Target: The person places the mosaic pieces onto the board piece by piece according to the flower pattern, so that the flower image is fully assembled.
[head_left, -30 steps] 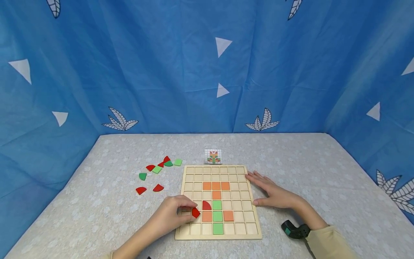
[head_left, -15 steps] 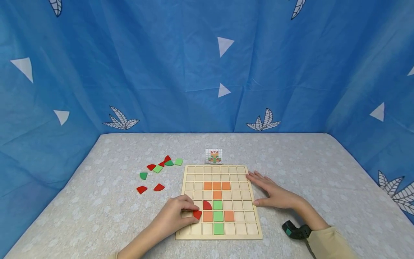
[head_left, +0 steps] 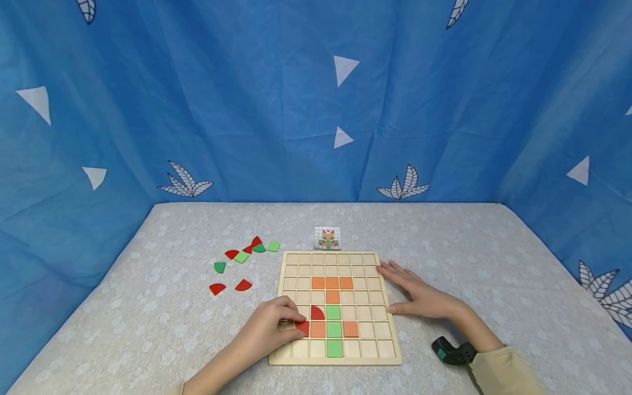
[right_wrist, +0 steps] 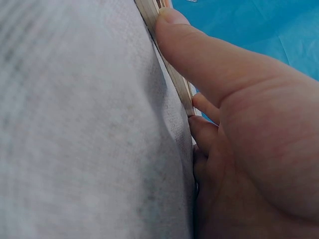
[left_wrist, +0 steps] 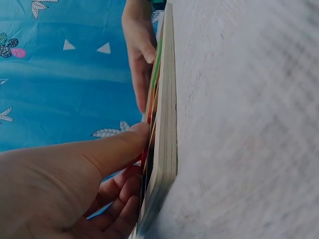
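My left hand (head_left: pixel 266 323) pinches a red tile (head_left: pixel 303 328) between thumb and fingers. The tile lies in a cell of the wooden grid board (head_left: pixel 364 313), directly left of an orange square (head_left: pixel 318 329); part of it is hidden by the fingertips. Above that square sits a red quarter-circle tile (head_left: pixel 317 312). Green squares (head_left: pixel 334 329) run down the board's middle column, with several orange squares (head_left: pixel 332 283) higher up. With fingers spread, my right hand (head_left: pixel 419 296) rests against the board's right edge. The right wrist view shows its thumb (right_wrist: pixel 199 50) touching the board's side.
Loose red quarter circles (head_left: pixel 243 285), dark green pieces (head_left: pixel 219 267) and light green squares (head_left: pixel 241 257) lie left of the board. A small picture card (head_left: pixel 327 238) stands behind it. A black wrist device (head_left: pixel 453 352) is on the right wrist. Blue cloth (head_left: pixel 276 109) surrounds the table.
My left hand has shifted slightly right, bringing the red tile from a tilted pose to lying flatter in the cell beside the orange square. The right hand keeps its place on the board's edge.
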A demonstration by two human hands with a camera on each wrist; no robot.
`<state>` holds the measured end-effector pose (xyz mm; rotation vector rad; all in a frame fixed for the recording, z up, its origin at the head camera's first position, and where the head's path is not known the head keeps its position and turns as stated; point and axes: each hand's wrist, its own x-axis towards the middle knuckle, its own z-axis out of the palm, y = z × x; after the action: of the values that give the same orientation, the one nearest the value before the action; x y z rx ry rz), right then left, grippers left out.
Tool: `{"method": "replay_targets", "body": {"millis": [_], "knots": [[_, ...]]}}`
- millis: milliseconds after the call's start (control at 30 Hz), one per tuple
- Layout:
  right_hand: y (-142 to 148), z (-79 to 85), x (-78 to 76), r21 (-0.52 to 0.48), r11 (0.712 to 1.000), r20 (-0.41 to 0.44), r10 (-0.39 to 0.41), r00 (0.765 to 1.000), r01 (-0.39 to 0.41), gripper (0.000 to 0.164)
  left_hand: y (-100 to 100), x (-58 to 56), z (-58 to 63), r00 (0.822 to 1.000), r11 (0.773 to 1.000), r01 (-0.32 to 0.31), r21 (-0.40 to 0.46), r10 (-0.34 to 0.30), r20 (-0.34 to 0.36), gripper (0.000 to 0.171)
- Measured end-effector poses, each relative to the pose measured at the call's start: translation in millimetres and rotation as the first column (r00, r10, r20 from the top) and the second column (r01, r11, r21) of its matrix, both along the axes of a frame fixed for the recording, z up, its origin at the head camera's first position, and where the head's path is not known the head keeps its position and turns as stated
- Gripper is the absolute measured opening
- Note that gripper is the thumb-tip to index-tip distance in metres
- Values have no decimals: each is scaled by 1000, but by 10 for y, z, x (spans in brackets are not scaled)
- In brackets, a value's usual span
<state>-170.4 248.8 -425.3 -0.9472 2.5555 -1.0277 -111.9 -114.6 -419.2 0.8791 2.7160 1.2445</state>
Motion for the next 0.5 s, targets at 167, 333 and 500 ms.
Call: {"method": "replay_targets", "body": {"millis": [167, 333, 500], "knots": [[8, -9, 0, -4, 1000, 5, 0, 1000, 0, 82, 9, 9, 15, 1000, 1000, -3, -8, 3, 8, 16], [10, -17, 3, 6, 1000, 1, -9, 1000, 9, 82, 11, 17, 67, 1000, 1000, -18, 15, 18, 3, 14], [10, -12, 5, -1, 1000, 4, -8, 1000, 8, 82, -113, -48, 175, 994, 996, -82, 44, 85, -69, 12]]}}
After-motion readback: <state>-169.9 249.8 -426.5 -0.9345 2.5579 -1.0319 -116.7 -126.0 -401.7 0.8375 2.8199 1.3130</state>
